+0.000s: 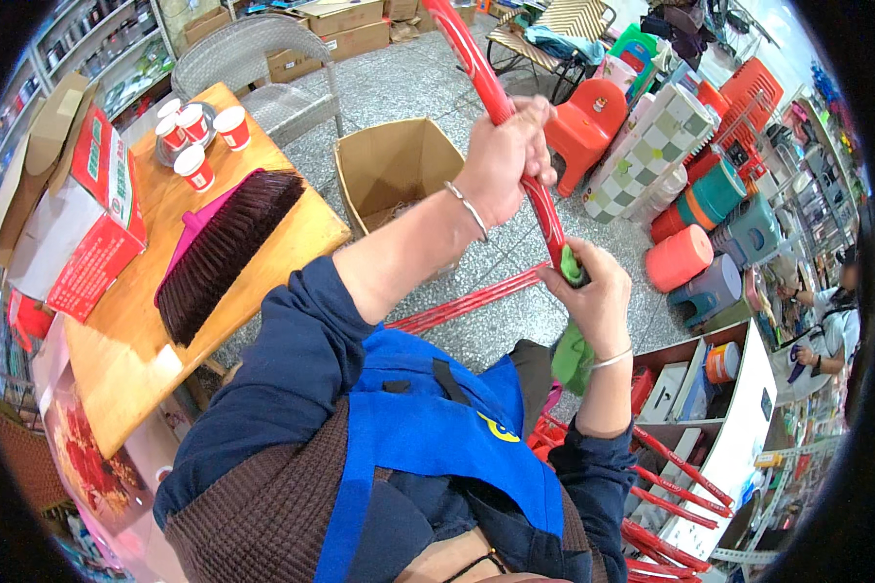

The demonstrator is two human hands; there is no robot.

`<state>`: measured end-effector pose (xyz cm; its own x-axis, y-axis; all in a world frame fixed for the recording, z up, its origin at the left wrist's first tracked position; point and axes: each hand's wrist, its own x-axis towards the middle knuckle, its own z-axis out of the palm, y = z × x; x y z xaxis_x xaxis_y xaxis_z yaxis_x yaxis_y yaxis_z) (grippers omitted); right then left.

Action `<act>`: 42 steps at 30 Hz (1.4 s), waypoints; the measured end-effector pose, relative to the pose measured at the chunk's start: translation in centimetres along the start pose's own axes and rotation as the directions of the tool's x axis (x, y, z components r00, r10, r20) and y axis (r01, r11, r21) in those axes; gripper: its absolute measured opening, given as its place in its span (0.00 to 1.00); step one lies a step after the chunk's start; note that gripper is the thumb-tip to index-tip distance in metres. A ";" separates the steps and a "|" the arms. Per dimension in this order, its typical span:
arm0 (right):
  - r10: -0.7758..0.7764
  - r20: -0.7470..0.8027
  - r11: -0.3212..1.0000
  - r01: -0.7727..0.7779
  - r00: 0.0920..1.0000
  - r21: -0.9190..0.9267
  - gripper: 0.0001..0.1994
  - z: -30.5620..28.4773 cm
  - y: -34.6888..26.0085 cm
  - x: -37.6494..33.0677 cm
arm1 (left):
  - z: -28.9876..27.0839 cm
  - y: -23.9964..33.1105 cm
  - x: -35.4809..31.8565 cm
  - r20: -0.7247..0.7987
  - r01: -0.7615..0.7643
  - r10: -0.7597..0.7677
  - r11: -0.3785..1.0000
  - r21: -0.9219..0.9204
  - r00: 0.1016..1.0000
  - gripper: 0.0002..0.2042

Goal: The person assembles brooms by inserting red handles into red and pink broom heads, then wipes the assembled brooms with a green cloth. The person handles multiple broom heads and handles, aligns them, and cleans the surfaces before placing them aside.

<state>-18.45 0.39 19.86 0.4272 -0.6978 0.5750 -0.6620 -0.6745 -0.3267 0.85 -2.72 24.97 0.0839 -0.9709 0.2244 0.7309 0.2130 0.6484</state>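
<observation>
A red pole [481,68] with pale markings slants from the top of the view down to the right across the middle. My left hand [506,160] is closed around it partway along. Lower down, my right hand [598,291] grips the same pole near its lower visible end, with a green cloth [573,360] pressed against it. Part of that cloth pokes out by the fingers, and the rest hangs below the wrist. To the left, a broom head [228,243] with dark bristles and a magenta top lies on the wooden table [301,233].
Several paper cups [194,165] and a red-and-white carton [97,214] stand on the table. An open cardboard box [399,160] sits on the floor. More red poles [472,299] lie beyond my lap; others are at lower right. Plastic stools [583,126] stand right, near another person [831,335].
</observation>
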 end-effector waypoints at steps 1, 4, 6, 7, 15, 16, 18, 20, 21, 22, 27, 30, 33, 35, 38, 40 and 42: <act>-0.003 0.009 0.998 0.004 1.000 -0.058 0.16 0.2 0.0 -0.5 | -0.3 -0.8 -0.2 -0.010 0.040 -0.041 0.999 -0.024 0.999 0.10; 0.032 0.054 0.999 -0.031 0.998 -0.031 0.12 0.4 0.5 -3.3 | -2.5 -2.3 0.3 0.015 0.076 -0.075 0.994 -0.085 0.997 0.08; 0.104 0.121 0.994 -0.109 0.987 0.034 0.11 0.7 0.8 -6.1 | -4.9 -2.6 1.5 0.009 -0.002 0.003 0.989 -0.151 1.000 0.06; 0.173 0.185 0.981 -0.186 0.967 0.057 0.11 0.7 1.0 -7.6 | -6.4 -2.2 2.9 -0.017 -0.066 0.065 0.989 -0.134 0.998 0.06; 0.314 0.419 0.901 -0.407 0.852 0.152 0.20 0.1 2.0 -13.5 | -12.0 -13.8 0.9 -0.347 0.183 -0.218 0.974 -0.131 0.912 0.10; 0.399 0.459 0.878 -0.475 0.794 0.058 0.24 0.5 2.1 -13.2 | -11.4 -15.7 -0.4 -0.312 0.253 -0.302 0.949 -0.190 0.901 0.09; 0.421 0.406 0.903 -0.416 0.811 -0.105 0.29 1.9 2.0 -12.4 | -9.1 -19.2 -3.6 -0.393 0.250 -0.261 0.965 -0.079 0.882 0.07; 0.450 0.297 0.888 -0.386 0.842 -0.252 0.27 4.4 1.9 -11.6 | -7.8 -21.4 -7.3 -0.316 0.442 -0.414 0.897 0.019 0.854 0.04; 0.487 0.231 0.859 -0.413 0.842 -0.302 0.26 5.7 1.9 -11.3 | -7.0 -22.4 -9.1 -0.338 0.480 -0.431 0.874 0.072 0.837 0.06; 0.554 0.245 0.819 -0.468 0.796 -0.332 0.27 6.5 2.2 -11.2 | -7.0 -23.1 -10.3 -0.292 0.505 -0.446 0.846 0.171 0.846 0.08; 0.571 0.250 0.808 -0.590 0.782 0.001 0.29 6.0 4.2 -12.9 | -13.1 -23.2 -8.6 0.140 0.352 -0.540 0.702 0.619 0.830 0.15; 0.619 0.407 0.454 -0.728 0.672 0.513 0.26 3.6 5.3 -14.0 | -16.8 -21.3 -5.5 -0.084 0.302 -0.312 0.762 0.573 0.947 0.13; 0.593 0.590 0.088 -0.772 0.548 0.629 0.27 2.1 4.9 -16.2 | -19.2 -18.8 -2.3 -0.224 0.254 -0.141 0.732 0.632 0.964 0.17; 0.622 0.654 0.117 -0.877 0.430 0.466 0.25 2.2 4.4 -17.6 | -19.5 -17.6 -0.7 -0.277 0.231 -0.046 0.688 0.688 0.960 0.18; 0.638 0.683 0.145 -0.927 0.355 0.346 0.18 2.6 3.5 -19.3 | -19.1 -16.2 0.7 -0.206 0.109 0.061 0.685 0.720 0.977 0.20; 0.595 0.714 0.163 -0.925 0.369 0.342 0.18 2.4 2.9 -20.1 | -18.8 -15.4 1.4 -0.141 0.042 0.100 0.652 0.757 0.985 0.21; 0.599 0.721 0.235 -0.938 0.347 0.256 0.17 2.2 2.2 -20.6 | -18.7 -14.7 2.1 -0.070 -0.004 0.116 0.545 0.838 0.991 0.22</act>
<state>-27.38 12.72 5.63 0.1956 -0.8206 -0.5370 -0.3984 0.4339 -0.8081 2.97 -9.92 2.29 0.2153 -0.9450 0.2460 -0.1696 0.2119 0.9625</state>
